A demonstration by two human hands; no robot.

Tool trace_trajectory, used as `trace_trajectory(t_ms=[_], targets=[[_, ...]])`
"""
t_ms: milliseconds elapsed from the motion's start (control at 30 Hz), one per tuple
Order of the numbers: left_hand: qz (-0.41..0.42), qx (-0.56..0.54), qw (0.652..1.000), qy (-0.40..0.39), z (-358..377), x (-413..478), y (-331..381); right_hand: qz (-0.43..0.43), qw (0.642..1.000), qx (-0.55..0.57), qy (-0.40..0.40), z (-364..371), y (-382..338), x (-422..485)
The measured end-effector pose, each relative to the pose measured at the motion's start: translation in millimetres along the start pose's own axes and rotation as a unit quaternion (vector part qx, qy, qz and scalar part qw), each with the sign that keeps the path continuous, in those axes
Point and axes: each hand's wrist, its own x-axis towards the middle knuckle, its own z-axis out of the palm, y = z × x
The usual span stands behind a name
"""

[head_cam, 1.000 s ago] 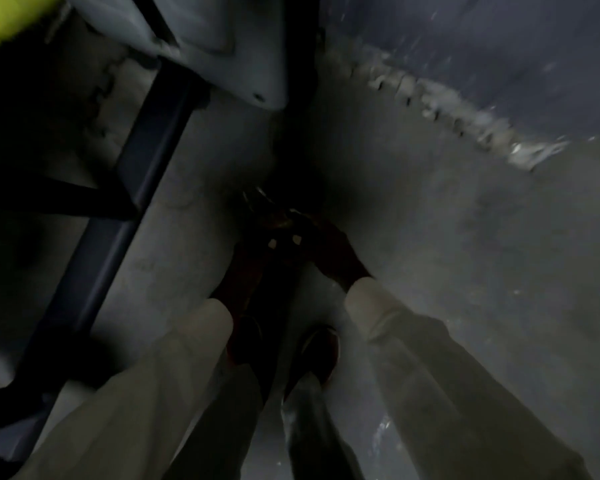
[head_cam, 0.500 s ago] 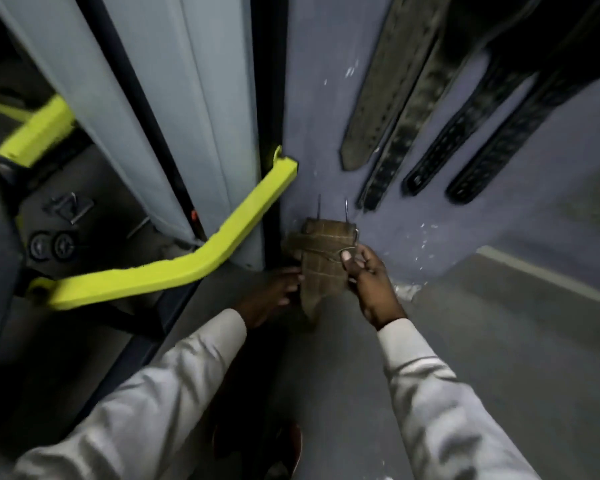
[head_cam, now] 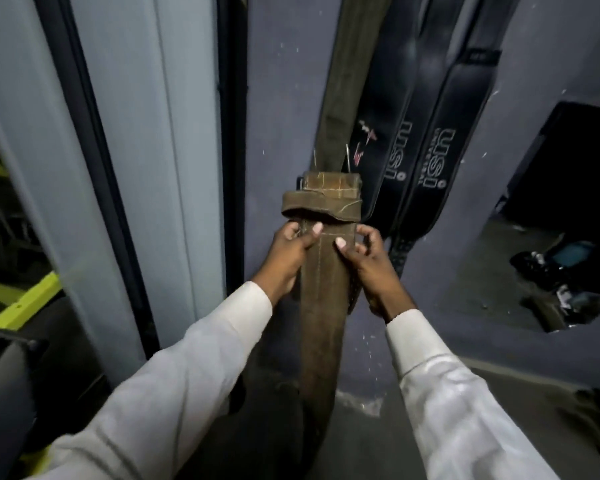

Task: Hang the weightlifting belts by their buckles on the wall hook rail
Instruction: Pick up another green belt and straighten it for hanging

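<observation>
Head view. We hold a worn brown stitched leather belt (head_cam: 321,306) upright, buckle end up. It is directly in front of and below the long olive-brown belt (head_cam: 347,81) already hanging on the blue-grey wall (head_cam: 281,81). That hanging belt is our landmark.

- The left hand (head_cam: 293,252) grips the held belt's left edge, thumb on the face, fingers curled behind.
- The right hand (head_cam: 364,258) pinches the right edge the same way.
- Both hands sit just under the brown leather keeper loop (head_cam: 321,206).
- Two thin metal buckle prongs (head_cam: 347,156) stick up past the held belt's top, across the landmark's lower part.
- The buckle frame is hidden behind the leather.
- Two black padded belts with white lettering (head_cam: 404,143) hang just right of the landmark; we cannot tell whether they touch it.
- A pale grey vertical panel (head_cam: 181,133) stands left of it.
- The hook rail lies above the landmark's visible part, out of view.

Our reading of the step is to lift the buckle end to the rail and catch it on a free hook.

To do it well, we would grip close under the keeper loop so the top does not flop. We would raise the belt along the landmark's left side, where the wall shows bare, because the right side looks crowded. The top should lean toward the wall so the buckle frame meets the hook, not the prongs. The tail should hang free below. We let go only once the hook takes the weight.

The likely snag is the prongs catching the landmark's stitched edge on the way up.
</observation>
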Motion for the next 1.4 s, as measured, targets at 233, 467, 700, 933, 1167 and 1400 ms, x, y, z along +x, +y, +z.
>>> trace_trajectory(t_ms=[233, 467, 700, 933, 1167, 1400], targets=[[0.15, -0.029, 0.987, -0.041, 36.8, 16.8, 83.4, -0.191, 0.975, -0.102, 0.051, 12.0, -95.4, 21.1], [0.209, -0.042, 0.974, 0.082, 53.1, 27.2, 109.0, -0.185, 0.961, -0.198, 0.052, 24.0, -107.9, 15.9], [0.239, -0.054, 0.962, 0.12, 62.3, 43.3, 130.5, -0.267, 0.924, -0.243, 0.123, 34.4, -110.2, 20.8], [0.255, -0.054, 0.955, 0.145, 59.0, 58.8, 145.7, -0.235, 0.928, -0.275, 0.085, 29.1, -87.3, 13.4], [0.259, -0.092, 0.95, 0.149, 68.1, 63.4, 149.1, -0.21, 0.937, -0.267, 0.083, 16.4, -72.1, 8.6], [0.263, -0.136, 0.944, 0.145, 81.4, 60.0, 157.8, -0.199, 0.939, -0.267, 0.089, 4.5, -60.1, -5.8]])
